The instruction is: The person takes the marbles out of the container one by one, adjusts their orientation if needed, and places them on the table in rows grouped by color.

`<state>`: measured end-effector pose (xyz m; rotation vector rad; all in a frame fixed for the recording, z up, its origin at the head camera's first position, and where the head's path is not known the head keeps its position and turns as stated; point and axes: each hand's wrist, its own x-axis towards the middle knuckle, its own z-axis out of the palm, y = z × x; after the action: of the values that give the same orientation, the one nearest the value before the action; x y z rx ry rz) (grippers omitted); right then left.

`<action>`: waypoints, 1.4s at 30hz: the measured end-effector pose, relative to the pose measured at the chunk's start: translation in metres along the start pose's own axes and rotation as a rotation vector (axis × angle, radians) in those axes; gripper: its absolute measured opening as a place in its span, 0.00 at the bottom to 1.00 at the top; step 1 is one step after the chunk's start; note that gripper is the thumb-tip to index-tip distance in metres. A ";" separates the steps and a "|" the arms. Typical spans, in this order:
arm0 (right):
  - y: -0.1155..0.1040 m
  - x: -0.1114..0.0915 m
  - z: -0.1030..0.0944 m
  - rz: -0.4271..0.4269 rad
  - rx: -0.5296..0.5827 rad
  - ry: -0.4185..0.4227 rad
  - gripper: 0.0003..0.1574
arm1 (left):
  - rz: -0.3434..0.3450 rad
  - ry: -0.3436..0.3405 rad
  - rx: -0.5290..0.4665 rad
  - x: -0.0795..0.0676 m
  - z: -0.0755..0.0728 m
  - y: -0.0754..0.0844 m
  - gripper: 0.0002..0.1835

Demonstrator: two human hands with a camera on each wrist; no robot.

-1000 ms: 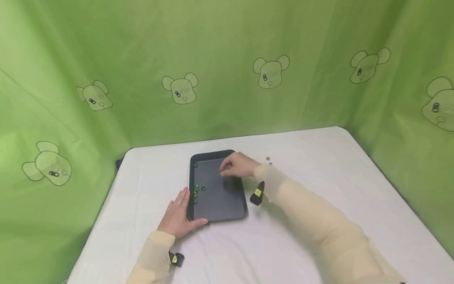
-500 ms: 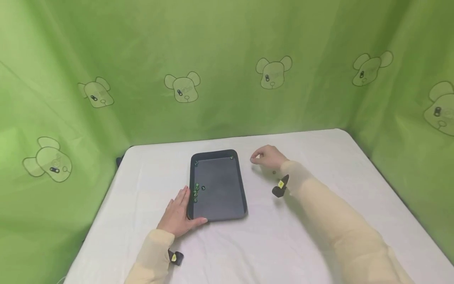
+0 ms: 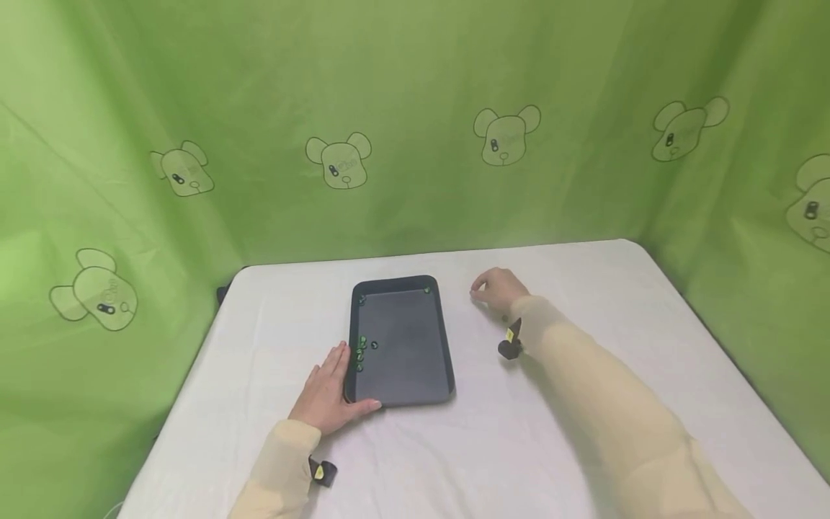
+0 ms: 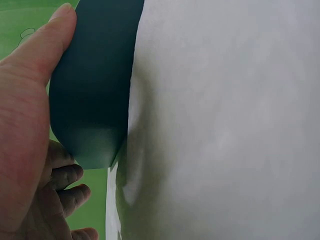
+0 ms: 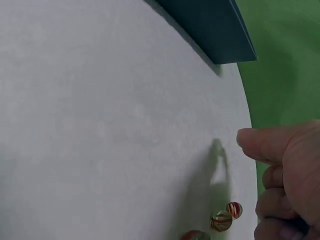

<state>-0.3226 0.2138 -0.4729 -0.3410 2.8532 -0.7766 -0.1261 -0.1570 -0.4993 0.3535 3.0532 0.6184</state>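
Green curtains (image 3: 415,72) printed with outlined cartoon bear heads (image 3: 504,140) hang behind and on both sides of a bench (image 3: 402,468) spread with a creased white cloth. From where I stand, a dark grey rectangular tray with low raised walls (image 3: 405,353) lies near the middle, its short side toward the person. Inside it, several small round green marbles (image 3: 359,355) gather along the left wall, one darker small marble (image 3: 374,345) sits just to their right, and single green ones rest in the far left corner and the far right corner. The person's left hand (image 3: 324,396) steadies the near left corner, fingers stretched along the outside of the left wall and thumb laid along the near edge. Off to the right of the tray, apart from it, the right hand (image 3: 501,288) is closed low over the cloth, fingers curled, thumb and forefinger brought together in a loop, seemingly around nothing. Beneath that hand, away from its fingertips, three clear glass marbles with red stripes (image 5: 221,221) lie on the cloth, one partly cut off from sight. Both arms wear cream sleeves (image 3: 603,396), with small black devices bearing yellow labels (image 3: 323,473) at the wrists.
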 end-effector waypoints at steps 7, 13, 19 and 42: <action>-0.002 0.010 0.004 0.049 -0.025 0.006 0.16 | -0.008 -0.009 -0.001 0.000 -0.002 0.001 0.66; 0.003 0.016 0.007 0.093 -0.022 -0.010 0.17 | -0.015 -0.014 -0.002 -0.001 -0.001 0.001 0.66; -0.002 0.018 0.008 0.087 -0.037 -0.015 0.17 | -0.016 -0.015 -0.005 -0.001 0.000 0.000 0.66; -0.012 0.022 0.008 0.081 -0.070 -0.006 0.16 | -0.022 -0.007 -0.008 0.000 0.001 -0.001 0.66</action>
<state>-0.3397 0.1938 -0.4759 -0.2347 2.8733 -0.6614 -0.1263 -0.1576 -0.5010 0.3205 3.0430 0.6266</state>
